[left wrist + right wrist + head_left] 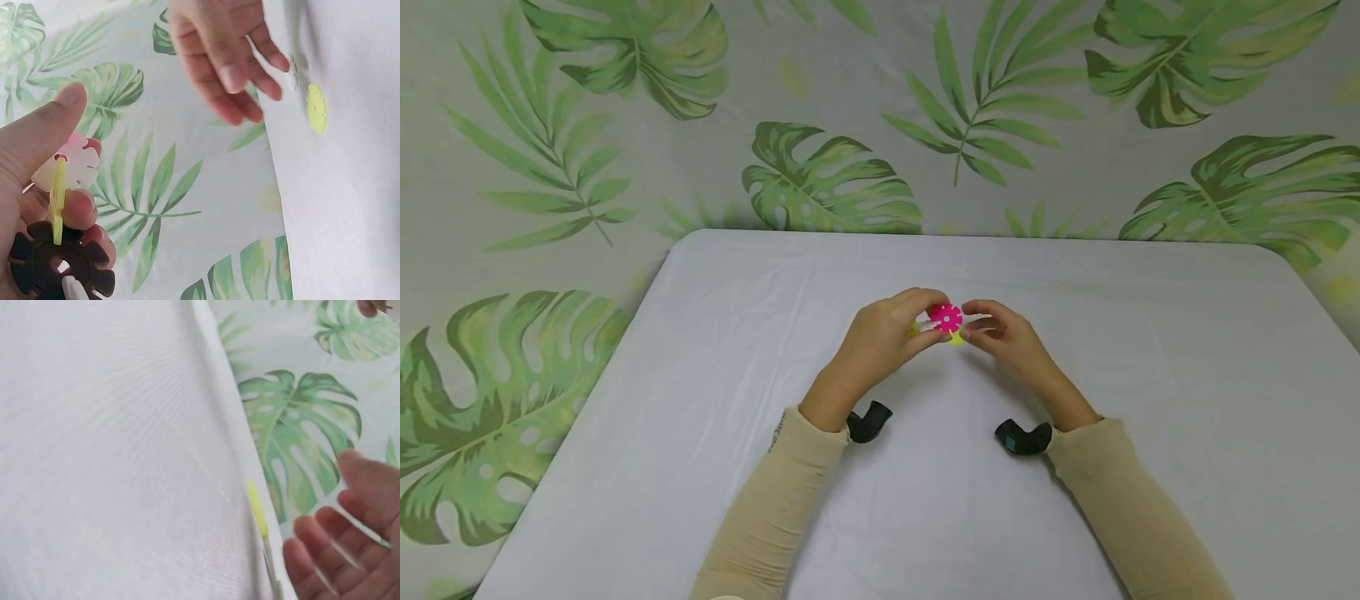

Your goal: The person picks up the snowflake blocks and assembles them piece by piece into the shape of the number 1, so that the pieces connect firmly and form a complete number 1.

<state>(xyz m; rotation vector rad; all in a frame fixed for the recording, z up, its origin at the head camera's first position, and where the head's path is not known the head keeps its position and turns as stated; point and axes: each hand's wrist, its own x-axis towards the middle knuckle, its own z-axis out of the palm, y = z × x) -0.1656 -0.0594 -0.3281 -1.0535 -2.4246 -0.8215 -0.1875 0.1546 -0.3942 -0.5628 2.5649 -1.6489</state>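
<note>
Joined notched plastic discs are held in my left hand (883, 337), between thumb and fingers. In the left wrist view they include a whitish disc (84, 169) with pink behind it, a yellow disc (57, 200) seen edge-on, and a dark disc (37, 256) with a white piece (74, 289) at its centre. The head view shows the pink disc (947, 317) face-on. My right hand (1018, 346) is close by on the right, fingers loosely bent; the left wrist view shows a gap between it and the discs, with nothing in its fingers.
A loose yellow disc (316, 109) and a white disc (293, 72) lie on the white-covered table (925, 500), just beyond the hands. Black wrist devices (871, 422) sit by both cuffs. Behind the table's far edge hangs a leaf-patterned cloth (831, 179).
</note>
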